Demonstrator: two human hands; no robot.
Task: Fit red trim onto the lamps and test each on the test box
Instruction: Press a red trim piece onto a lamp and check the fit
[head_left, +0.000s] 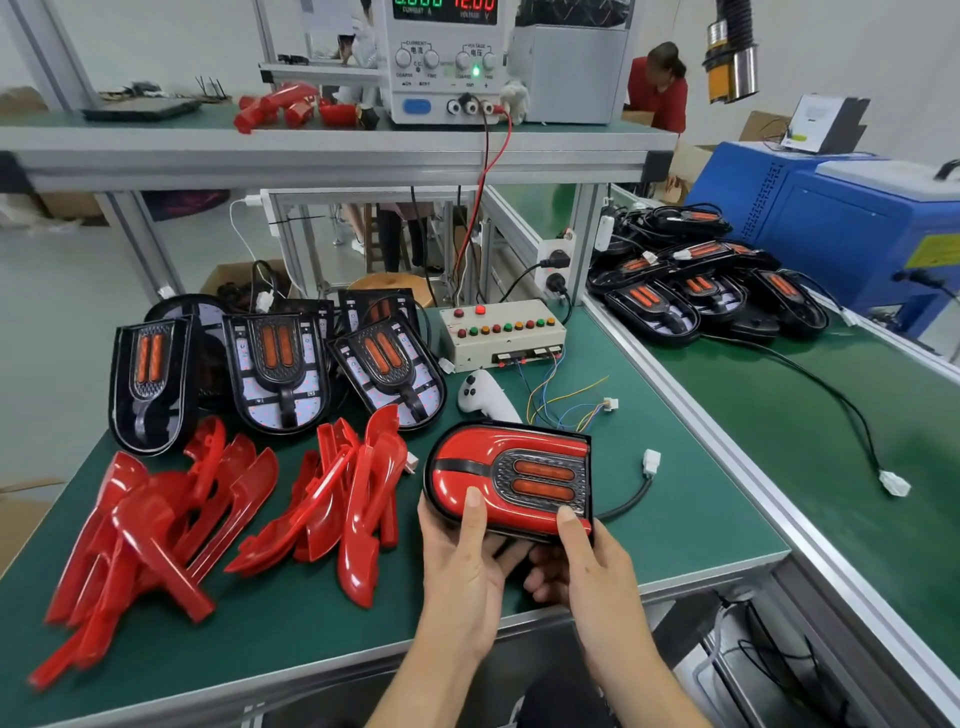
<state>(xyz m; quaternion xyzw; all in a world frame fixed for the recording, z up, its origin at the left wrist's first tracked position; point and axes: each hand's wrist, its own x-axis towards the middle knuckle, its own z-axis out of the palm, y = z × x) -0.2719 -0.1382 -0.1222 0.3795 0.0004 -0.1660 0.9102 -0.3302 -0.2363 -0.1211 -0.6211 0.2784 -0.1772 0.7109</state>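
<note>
Gripping trimmed lamp (511, 475), both thumbs (474, 506) on top

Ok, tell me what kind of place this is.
Most likely a factory assembly and test station for vehicle lamps. A bench power supply sits on the upper shelf, a test box with indicator lights stands on the green mat, and loose red trim pieces lie piled beside unfinished lamps.

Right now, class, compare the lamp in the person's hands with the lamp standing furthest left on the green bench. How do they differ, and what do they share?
The held lamp has red trim fitted over its face; the leftmost lamp shows a bare black interior.
The held lamp is gripped by the left hand and right hand; the leftmost lamp stands untouched.
The held lamp lies sideways; the leftmost lamp stands with its rounded end down.
Both have a black housing and two orange bars.
</note>
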